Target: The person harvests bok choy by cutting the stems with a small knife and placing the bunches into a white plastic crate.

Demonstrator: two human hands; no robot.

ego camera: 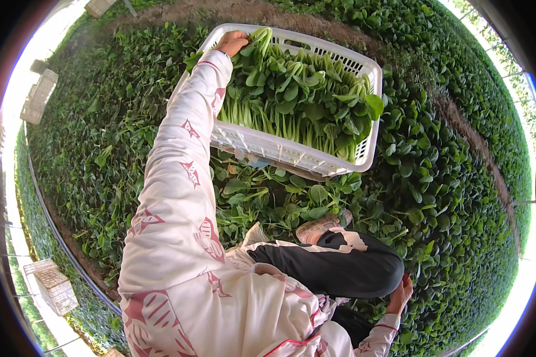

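A white slatted plastic crate (pixel 295 151) stands before me, filled with leafy greens (pixel 295 96) packed in rows, their pale stems showing along the near side. My left hand (pixel 232 43) reaches to the crate's far left corner and grips a bunch of greens (pixel 260 42); pale stems show right of the fingers, and leaves stick out on the left. Low on the right, beside my bent knee, my right hand (pixel 400 295) holds a knife (pixel 411 266) with a reddish handle and a dark, narrow blade near the growing plants. The fingers of this hand are partly hidden.
Dense green plants (pixel 429 178) grow to the right, with bare soil strips (pixel 469 125) between beds. Loose cut leaves (pixel 245 194) lie between crate and shoe (pixel 324 226). White crates (pixel 53 285) stand far left, beyond a dark hose or pipe (pixel 67 250).
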